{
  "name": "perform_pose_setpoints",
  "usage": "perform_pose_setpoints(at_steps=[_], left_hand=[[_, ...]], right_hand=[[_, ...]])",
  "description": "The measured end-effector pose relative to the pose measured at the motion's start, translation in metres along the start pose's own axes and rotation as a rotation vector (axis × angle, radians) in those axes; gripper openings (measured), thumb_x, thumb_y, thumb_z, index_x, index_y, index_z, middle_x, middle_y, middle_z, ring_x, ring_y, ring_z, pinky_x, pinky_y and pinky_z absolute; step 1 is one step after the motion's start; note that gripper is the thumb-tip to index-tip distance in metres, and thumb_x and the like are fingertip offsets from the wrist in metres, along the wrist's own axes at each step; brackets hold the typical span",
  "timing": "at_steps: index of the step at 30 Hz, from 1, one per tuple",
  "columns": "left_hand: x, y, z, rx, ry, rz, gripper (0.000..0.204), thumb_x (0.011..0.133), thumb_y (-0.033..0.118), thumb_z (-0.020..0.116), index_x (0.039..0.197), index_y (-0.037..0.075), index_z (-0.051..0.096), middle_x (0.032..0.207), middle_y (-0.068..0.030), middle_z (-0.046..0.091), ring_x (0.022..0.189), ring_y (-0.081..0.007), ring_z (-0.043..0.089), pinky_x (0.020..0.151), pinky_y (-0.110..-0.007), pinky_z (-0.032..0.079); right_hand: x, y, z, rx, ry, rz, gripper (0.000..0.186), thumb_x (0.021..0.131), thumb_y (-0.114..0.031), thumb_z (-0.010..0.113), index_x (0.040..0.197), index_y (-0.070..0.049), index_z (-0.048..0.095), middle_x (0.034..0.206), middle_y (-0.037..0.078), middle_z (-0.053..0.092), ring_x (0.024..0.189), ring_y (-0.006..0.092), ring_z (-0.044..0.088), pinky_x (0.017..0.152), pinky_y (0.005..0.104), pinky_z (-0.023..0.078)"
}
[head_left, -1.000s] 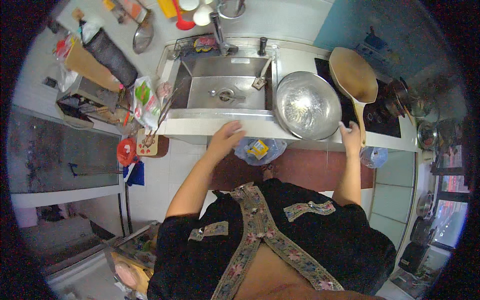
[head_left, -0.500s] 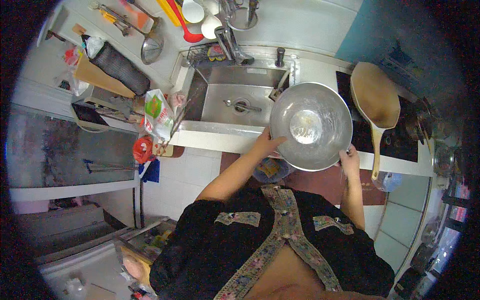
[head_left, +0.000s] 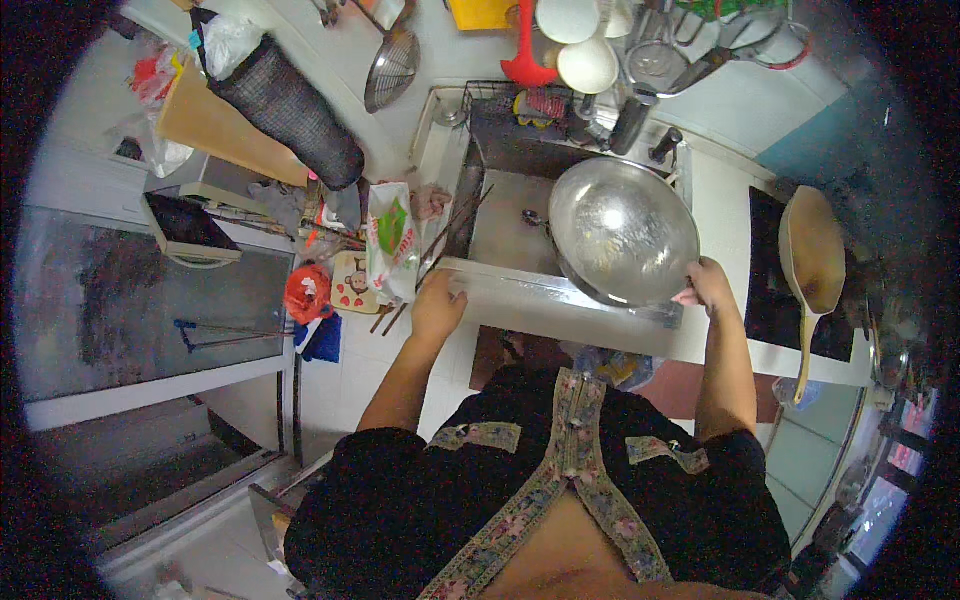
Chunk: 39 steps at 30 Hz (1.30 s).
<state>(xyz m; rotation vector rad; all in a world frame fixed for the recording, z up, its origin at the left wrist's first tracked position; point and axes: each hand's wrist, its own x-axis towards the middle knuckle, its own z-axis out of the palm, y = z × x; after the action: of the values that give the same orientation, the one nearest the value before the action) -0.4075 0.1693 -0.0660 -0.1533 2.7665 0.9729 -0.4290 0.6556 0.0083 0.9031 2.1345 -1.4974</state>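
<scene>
A large round metal bowl [head_left: 625, 235] is tilted over the right part of the sink [head_left: 512, 215], with light glinting off its wet-looking inside. My right hand [head_left: 708, 285] grips the bowl's near right rim, the thumb on the rim side. Away from the bowl, my left hand [head_left: 438, 305] is at the counter's front edge, beside the sink's near left corner, its thumb apart from the fingers and nothing seen in it. Just left of that hand lie long thin dark sticks [head_left: 456, 225], next to a white and green plastic bag [head_left: 391, 235].
A tan pan [head_left: 815, 250] with a long handle sits on the black cooktop [head_left: 765, 290] at the right. Behind the sink stands a dark faucet [head_left: 632, 122]. A strainer [head_left: 392, 70] and red ladle [head_left: 527, 70] hang at the back. A red bag [head_left: 308, 292] is at left.
My left hand has let go of the bowl and moved left along the counter edge. The bowl has shifted over the sink and tilted, still in my right hand. The whole view has turned somewhat.
</scene>
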Motion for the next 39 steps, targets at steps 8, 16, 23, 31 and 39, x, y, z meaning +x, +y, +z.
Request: perform_pose_setpoints(at_steps=[8,16,23,31,39], left_hand=[[0.094,0.038,0.063,-0.066,-0.213,0.358,0.032,0.078,0.018,0.068,0.108,0.007,0.065,0.107,-0.0147,0.065,0.103,-0.0342,0.060,0.089,-0.043,0.049],[0.194,0.044,0.147,0.208,-0.354,0.483,0.028,0.075,0.016,0.067,0.101,0.008,0.067,0.111,-0.0142,0.065,0.108,-0.0330,0.060,0.090,-0.043,0.050],[0.241,0.035,0.286,0.343,-0.350,0.669,0.020,0.084,0.011,0.054,0.098,0.007,0.068,0.114,-0.0147,0.064,0.112,-0.0313,0.059,0.092,-0.044,0.050],[0.264,0.016,0.362,0.560,-0.310,0.834,0.021,0.086,0.015,0.057,0.098,0.010,0.073,0.107,-0.0110,0.070,0.103,-0.0263,0.066,0.081,-0.042,0.054],[0.241,0.040,0.291,0.731,-0.494,0.854,0.023,0.086,0.017,0.056,0.098,0.008,0.074,0.106,-0.0116,0.070,0.099,-0.0277,0.068,0.081,-0.042,0.055]], right_hand=[[-0.015,-0.020,0.014,-0.021,0.011,0.125,0.034,0.084,-0.023,0.054,0.103,0.005,0.057,0.080,0.011,0.065,0.058,0.0199,0.069,0.048,0.0294,0.057],[-0.083,0.011,-0.045,-0.138,0.262,0.030,0.035,0.087,-0.027,0.054,0.109,0.000,0.058,0.076,0.004,0.058,0.051,0.0130,0.055,0.045,0.0271,0.051],[-0.140,0.025,-0.039,-0.200,0.476,0.108,0.039,0.088,-0.024,0.059,0.117,0.003,0.056,0.084,0.006,0.064,0.055,0.0121,0.055,0.048,0.0259,0.048],[-0.146,0.024,-0.031,-0.148,0.496,0.063,0.038,0.085,-0.021,0.058,0.115,0.002,0.058,0.082,0.005,0.063,0.060,0.0114,0.056,0.048,0.0260,0.046],[-0.123,-0.006,-0.025,-0.236,0.442,0.013,0.039,0.083,-0.019,0.059,0.117,0.002,0.057,0.079,0.007,0.063,0.055,0.0113,0.056,0.047,0.0257,0.047]])
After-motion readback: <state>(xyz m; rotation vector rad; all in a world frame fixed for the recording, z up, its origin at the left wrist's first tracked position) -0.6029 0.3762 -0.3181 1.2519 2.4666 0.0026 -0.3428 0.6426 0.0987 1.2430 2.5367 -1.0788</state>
